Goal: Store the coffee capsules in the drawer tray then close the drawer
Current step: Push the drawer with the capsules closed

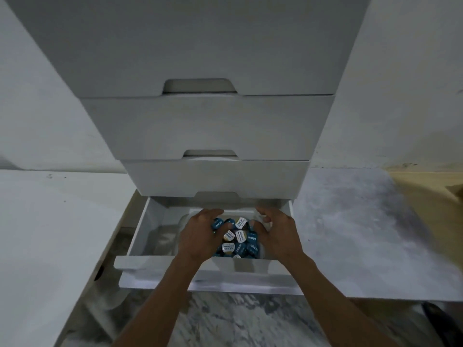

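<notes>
Two bare forearms, no sleeves, watch or rings visible.

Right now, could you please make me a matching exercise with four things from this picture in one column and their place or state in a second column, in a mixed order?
Things:
1. left hand
2. right hand
3. bottom drawer
4. coffee capsules

Places or states:
A. pulled out, open
B. piled between the two hands, blue and white lids facing up
C. on the left side of the pile, fingers reaching over it
D. on the right side of the pile, fingers curled

Right pairs: 1-C, 2-D, 3-A, 4-B
</notes>
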